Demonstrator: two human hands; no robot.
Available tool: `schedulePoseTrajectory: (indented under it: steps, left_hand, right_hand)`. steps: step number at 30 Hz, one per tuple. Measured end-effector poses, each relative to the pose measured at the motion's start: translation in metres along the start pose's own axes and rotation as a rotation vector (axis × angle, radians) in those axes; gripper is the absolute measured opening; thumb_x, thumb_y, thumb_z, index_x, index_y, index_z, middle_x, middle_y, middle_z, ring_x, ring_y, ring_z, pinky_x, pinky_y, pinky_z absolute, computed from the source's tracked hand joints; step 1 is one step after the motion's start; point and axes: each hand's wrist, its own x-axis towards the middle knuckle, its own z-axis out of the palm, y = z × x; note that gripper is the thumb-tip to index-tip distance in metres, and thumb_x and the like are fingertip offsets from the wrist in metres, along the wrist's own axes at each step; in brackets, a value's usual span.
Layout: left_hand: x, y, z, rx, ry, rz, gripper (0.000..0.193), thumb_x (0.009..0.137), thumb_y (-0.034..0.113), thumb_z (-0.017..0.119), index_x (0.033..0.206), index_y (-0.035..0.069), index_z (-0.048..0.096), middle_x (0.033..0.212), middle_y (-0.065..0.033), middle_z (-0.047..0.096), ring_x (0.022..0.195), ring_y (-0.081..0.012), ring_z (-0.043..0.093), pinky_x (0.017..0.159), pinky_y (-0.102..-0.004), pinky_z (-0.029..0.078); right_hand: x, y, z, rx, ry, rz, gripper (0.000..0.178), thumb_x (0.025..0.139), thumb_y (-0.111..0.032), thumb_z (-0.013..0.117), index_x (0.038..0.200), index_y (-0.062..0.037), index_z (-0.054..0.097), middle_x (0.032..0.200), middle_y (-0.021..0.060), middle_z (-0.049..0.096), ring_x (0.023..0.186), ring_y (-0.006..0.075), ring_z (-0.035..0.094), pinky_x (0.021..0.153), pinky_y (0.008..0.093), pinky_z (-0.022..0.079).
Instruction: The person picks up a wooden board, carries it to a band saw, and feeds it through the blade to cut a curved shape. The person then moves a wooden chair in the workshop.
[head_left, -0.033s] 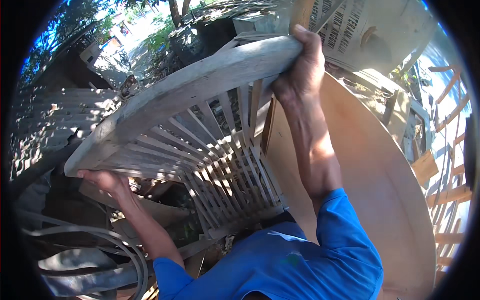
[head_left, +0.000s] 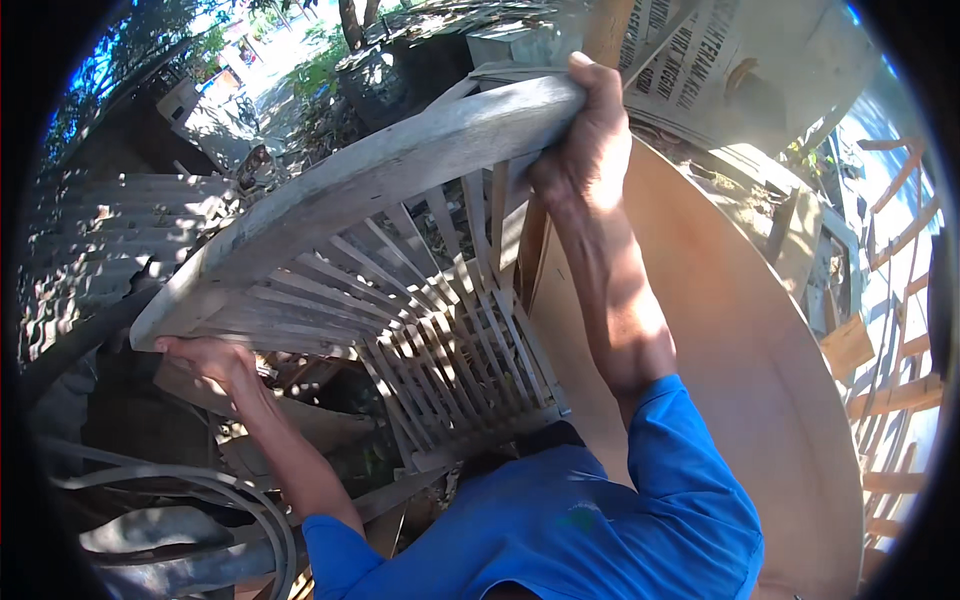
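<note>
A weathered grey wooden slatted chair (head_left: 350, 190) fills the middle, tilted, with its curved top rail away from me and its slatted seat toward my body. My right hand (head_left: 590, 140) wraps round the right end of that rail, thumb up on its edge. At the lower left end my left hand (head_left: 208, 362) is closed round the rail's corner, its fingers partly hidden beneath the wood. Between my two arms the back slats run down to the seat slats (head_left: 450, 370), striped with sunlight.
A large curved tan board (head_left: 740, 370) stands close by my right arm. Corrugated sheets (head_left: 120, 230) lie at left, with bent grey tubing (head_left: 230, 490) below. A printed grey panel (head_left: 740, 70) and a wooden post (head_left: 606, 35) stand at the back; wooden frames (head_left: 900, 395) lean far right.
My right hand and the rail's right end have shifted slightly left. My left hand stays nearly in place, and both hands keep their hold on the chair.
</note>
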Motion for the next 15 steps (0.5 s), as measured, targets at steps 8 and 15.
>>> schedulePoseTrajectory:
  steps: [8, 15]
  left_hand:
    - [0.095, -0.214, -0.031, 0.268, 0.448, -0.078, 0.085, 0.100, 0.067, 0.026, 0.152, 0.000, 0.030, 0.149, -0.0216, 0.045, 0.136, -0.0327, 0.045, 0.116, -0.0415, 0.033]
    - [0.151, -0.379, -0.076, 0.401, 0.521, -0.148, 0.082, 0.104, 0.059, 0.026, 0.145, -0.010, 0.037, 0.145, -0.0276, 0.046, 0.133, -0.0383, 0.047, 0.112, -0.0402, 0.036]
  right_hand:
    - [0.131, 0.182, -0.072, 0.005, -0.037, 0.211, 0.031, 0.089, -0.028, 0.056, 0.086, 0.0028, 0.055, 0.071, 0.0196, 0.059, 0.075, 0.0411, 0.067, 0.083, 0.0570, 0.057]
    - [0.194, 0.314, -0.126, -0.069, -0.028, 0.356, 0.026, 0.088, -0.024, 0.053, 0.082, 0.0007, 0.055, 0.074, 0.0211, 0.063, 0.076, 0.0355, 0.066, 0.088, 0.0540, 0.055]
